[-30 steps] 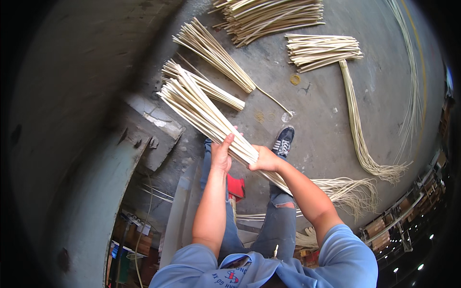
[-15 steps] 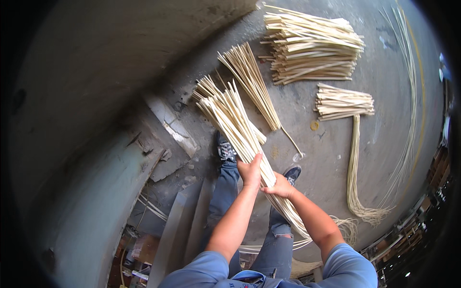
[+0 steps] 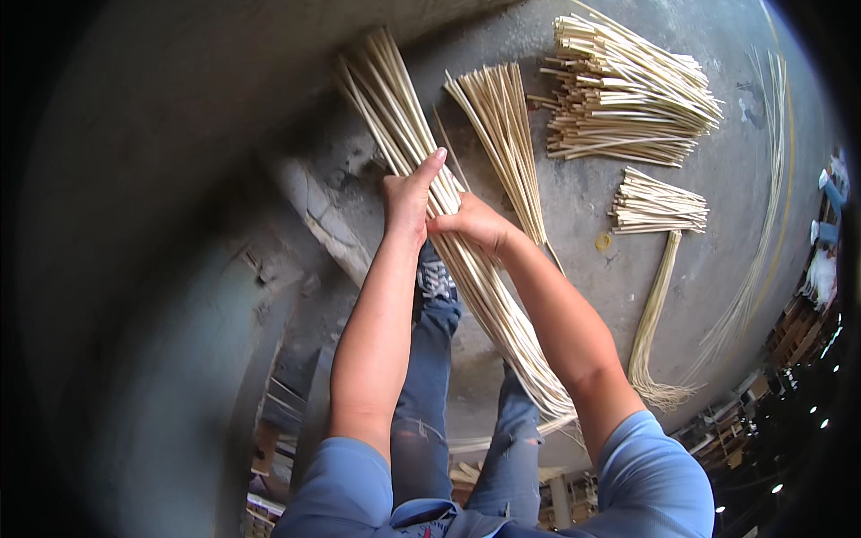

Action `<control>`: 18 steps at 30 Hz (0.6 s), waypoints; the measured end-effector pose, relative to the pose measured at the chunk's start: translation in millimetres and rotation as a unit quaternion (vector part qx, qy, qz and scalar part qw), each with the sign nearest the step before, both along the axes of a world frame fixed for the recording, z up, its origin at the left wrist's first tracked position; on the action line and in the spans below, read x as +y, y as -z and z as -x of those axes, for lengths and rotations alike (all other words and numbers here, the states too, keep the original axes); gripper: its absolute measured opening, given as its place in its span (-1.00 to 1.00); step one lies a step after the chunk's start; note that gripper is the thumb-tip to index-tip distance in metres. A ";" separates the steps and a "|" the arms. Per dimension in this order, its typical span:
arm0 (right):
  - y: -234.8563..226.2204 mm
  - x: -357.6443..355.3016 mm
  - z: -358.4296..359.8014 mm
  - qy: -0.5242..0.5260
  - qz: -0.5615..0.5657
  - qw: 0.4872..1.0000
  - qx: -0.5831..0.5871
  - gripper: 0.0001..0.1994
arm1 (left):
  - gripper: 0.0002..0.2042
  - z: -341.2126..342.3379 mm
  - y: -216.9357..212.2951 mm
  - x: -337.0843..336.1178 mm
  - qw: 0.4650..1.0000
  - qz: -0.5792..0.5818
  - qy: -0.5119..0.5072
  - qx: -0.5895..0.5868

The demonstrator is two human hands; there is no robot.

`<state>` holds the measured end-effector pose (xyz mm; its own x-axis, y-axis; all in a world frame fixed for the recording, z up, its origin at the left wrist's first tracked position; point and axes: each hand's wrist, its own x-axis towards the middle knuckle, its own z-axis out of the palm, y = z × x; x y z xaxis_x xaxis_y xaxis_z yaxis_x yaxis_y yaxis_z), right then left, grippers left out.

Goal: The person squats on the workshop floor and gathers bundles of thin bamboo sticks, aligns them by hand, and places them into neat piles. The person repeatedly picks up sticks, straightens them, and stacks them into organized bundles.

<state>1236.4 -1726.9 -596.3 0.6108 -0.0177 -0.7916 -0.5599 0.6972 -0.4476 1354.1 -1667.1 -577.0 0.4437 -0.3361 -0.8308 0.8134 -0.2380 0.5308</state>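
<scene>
A long bundle of pale rattan strips runs slantwise in front of me, its far ends fanned out up and to the left. My left hand is wrapped round it from the left, thumb lying along the strips. Just beside it on the right, my right hand grips the same bundle. The near end of the strips droops in a bend by my right forearm. Right of the held bundle, a fanned bunch of strips lies on the floor.
A large stack of short rattan sticks lies far right, with a smaller stack nearer. A long thin bunch trails below that. Loose strands curve along the right. A dark wall-like surface fills the left, near a broken slab.
Both hands have moved up and away from my body with the rattan bundle, whose far end is now higher and farther off. My arms are more stretched.
</scene>
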 end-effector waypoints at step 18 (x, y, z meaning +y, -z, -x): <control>22.3 -35.9 34.9 -0.169 0.231 0.955 -0.070 -0.52 | -0.58 42.7 26.6 -11.7 0.995 -0.024 -0.031 0.093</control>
<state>1201.5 -1762.8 -618.6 0.7434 -0.1279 -0.6565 -0.6299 0.1962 -0.7515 1311.4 -1678.8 -603.6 0.2986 -0.2709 -0.9151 0.9108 -0.2055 0.3581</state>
